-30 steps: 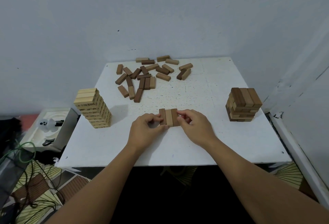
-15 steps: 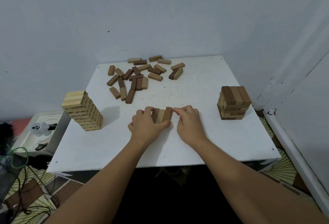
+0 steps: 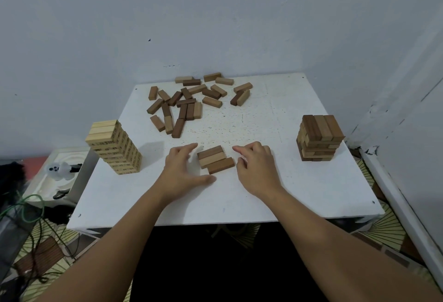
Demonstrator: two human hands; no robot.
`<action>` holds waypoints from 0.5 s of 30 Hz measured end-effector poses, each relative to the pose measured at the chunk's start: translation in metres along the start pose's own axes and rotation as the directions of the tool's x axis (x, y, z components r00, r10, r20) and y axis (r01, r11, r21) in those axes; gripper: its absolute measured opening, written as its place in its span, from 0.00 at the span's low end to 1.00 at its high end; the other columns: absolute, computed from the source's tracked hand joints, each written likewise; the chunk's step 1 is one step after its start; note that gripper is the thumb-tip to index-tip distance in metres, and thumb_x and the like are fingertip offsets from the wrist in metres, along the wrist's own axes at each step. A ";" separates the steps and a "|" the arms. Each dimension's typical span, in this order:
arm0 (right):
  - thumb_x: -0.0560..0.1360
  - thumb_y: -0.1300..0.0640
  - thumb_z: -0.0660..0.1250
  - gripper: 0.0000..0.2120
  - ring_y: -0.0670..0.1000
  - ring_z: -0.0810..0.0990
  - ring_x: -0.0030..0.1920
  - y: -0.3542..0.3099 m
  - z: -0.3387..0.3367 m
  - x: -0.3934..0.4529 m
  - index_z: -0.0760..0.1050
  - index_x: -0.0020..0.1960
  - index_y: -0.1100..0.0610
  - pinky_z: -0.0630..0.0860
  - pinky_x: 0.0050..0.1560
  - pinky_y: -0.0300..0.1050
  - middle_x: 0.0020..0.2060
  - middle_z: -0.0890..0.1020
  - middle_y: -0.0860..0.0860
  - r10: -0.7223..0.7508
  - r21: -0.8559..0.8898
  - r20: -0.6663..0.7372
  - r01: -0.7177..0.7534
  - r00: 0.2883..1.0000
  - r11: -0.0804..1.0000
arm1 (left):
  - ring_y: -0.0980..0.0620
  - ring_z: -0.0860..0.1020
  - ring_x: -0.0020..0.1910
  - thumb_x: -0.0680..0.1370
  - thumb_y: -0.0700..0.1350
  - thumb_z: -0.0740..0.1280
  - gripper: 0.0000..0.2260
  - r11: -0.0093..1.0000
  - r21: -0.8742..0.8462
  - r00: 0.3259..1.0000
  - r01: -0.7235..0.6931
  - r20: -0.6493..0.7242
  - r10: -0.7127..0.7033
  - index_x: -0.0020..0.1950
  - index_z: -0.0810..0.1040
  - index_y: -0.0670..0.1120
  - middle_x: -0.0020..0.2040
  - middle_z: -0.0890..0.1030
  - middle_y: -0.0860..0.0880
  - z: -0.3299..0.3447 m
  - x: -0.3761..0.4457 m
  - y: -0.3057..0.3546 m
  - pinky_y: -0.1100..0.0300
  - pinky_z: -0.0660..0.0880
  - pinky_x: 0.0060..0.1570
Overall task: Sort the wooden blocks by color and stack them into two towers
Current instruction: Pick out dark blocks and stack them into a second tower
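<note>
Three brown blocks (image 3: pixel 215 159) lie side by side, turned slantwise, on the white table (image 3: pixel 287 196) near its front. My left hand (image 3: pixel 184 170) sits just left of them with fingers spread, index above and thumb below, not gripping. My right hand (image 3: pixel 255 165) hovers just right of them with fingers loosely curled, holding nothing. A pale tower (image 3: pixel 113 147) stands at the table's left edge. A brown tower (image 3: pixel 318 137) stands at the right. A loose pile of brown blocks (image 3: pixel 191 102) is scattered at the back.
The table stands in a corner, with walls behind and to the right. Left of it sits a white tray (image 3: pixel 48 181) with a small white figure (image 3: pixel 58 170). Cables (image 3: pixel 26 208) lie on the patterned floor at lower left.
The three blocks were turned from upright in the view to slantwise. Both hands, which pinched them from the sides, have let go and drawn slightly apart.
</note>
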State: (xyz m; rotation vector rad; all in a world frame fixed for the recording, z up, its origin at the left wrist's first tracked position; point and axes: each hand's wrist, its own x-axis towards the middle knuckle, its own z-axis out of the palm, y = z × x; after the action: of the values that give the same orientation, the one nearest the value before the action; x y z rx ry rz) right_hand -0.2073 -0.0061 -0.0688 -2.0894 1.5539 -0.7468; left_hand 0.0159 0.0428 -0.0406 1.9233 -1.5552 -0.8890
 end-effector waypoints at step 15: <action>0.78 0.51 0.71 0.07 0.45 0.67 0.54 0.000 0.003 -0.002 0.84 0.54 0.44 0.66 0.61 0.41 0.49 0.72 0.42 -0.007 0.073 -0.042 0.010 0.999 0.997 | 0.59 0.72 0.65 0.64 0.53 0.86 0.41 0.997 -0.067 0.996 -0.044 -0.081 0.039 0.73 0.72 0.56 0.64 0.72 0.56 0.001 -0.006 0.002 0.61 0.69 0.65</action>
State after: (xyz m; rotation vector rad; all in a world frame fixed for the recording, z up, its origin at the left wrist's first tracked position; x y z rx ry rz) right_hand -0.2059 -0.0042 -0.0708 -2.0406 1.5174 -0.8428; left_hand 0.0130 0.0483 -0.0386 1.8490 -1.4940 -0.8278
